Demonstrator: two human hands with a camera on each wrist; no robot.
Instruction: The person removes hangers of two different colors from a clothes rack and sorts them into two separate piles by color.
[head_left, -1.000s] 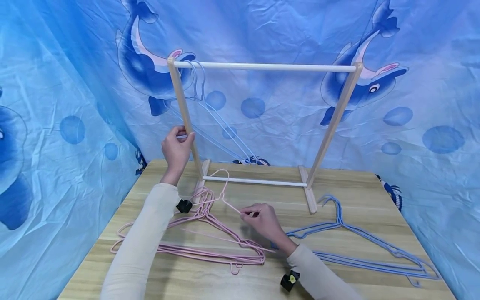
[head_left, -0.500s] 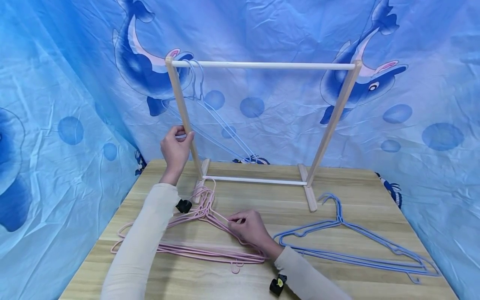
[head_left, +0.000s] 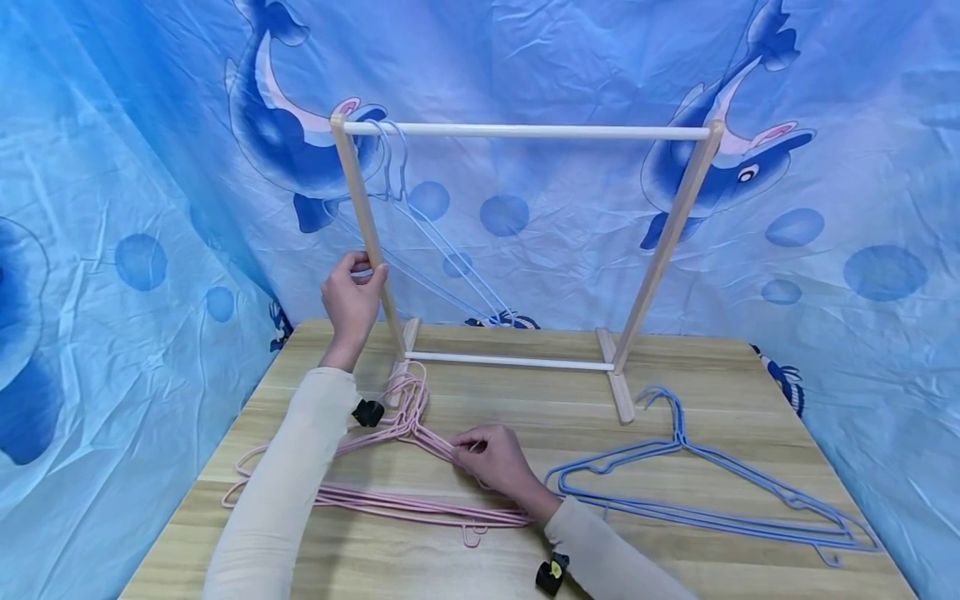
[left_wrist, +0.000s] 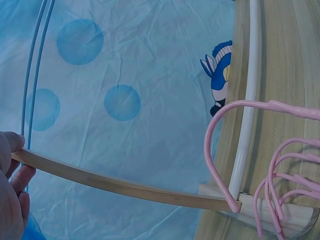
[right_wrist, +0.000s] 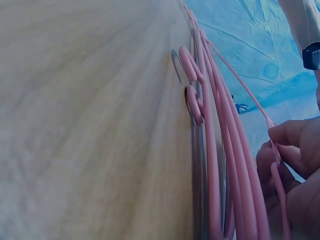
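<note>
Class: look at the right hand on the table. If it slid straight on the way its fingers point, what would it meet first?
Probably the hooks of the pink hangers, since the right hand points left and slightly away; depth is uncertain.

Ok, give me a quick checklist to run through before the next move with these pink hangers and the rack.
1. Left hand steadying the wooden rack post: ok, fingers wrap round it.
2. Right hand has a grip on one pink wire hanger: ok, fingertips pinch a single wire in the right wrist view.
3. That hanger free of the rest of the pink pile: cannot tell, the hooks lie bunched together.
4. Room on the white top rail: ok, only the two light blue wire hangers hang at its left end.
5. Blue hangers lying flat on the wooden table out of the way: ok, they lie off to the right.
</note>
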